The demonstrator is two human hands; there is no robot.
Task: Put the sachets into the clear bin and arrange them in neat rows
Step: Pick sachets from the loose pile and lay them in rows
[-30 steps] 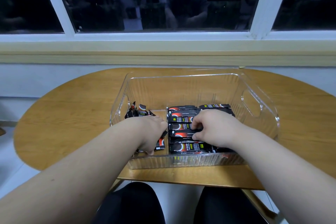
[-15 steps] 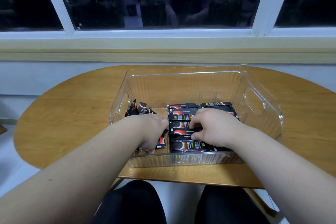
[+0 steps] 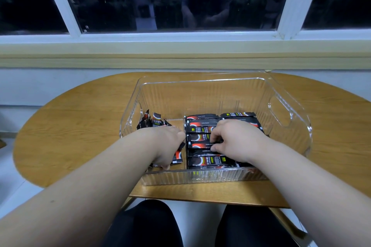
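A clear ribbed bin [image 3: 291, 118] with cut-out handles stands on the wooden table. Inside it, black sachets with red and white print lie flat in a neat row [image 3: 202, 161] down the middle. A loose bunch of sachets [image 3: 152, 122] leans at the bin's left side. My left hand [image 3: 168, 144] is inside the bin on the left, fingers curled down around sachets [image 3: 178, 157] near the front wall. My right hand [image 3: 234, 141] rests on the row, its fingertips and thumb pinching a sachet [image 3: 200, 145] in the stack. More sachets [image 3: 239, 115] lie beyond it.
The oval wooden table [image 3: 70, 126] stands against a wall under a dark window with a white frame [image 3: 180, 36]. Its front edge runs just before the bin. My dark-clad knees [image 3: 144, 224] sit below the table edge.
Both hands stay in nearly the same places inside the bin. The right hand's fingers have shifted slightly on the row of sachets.
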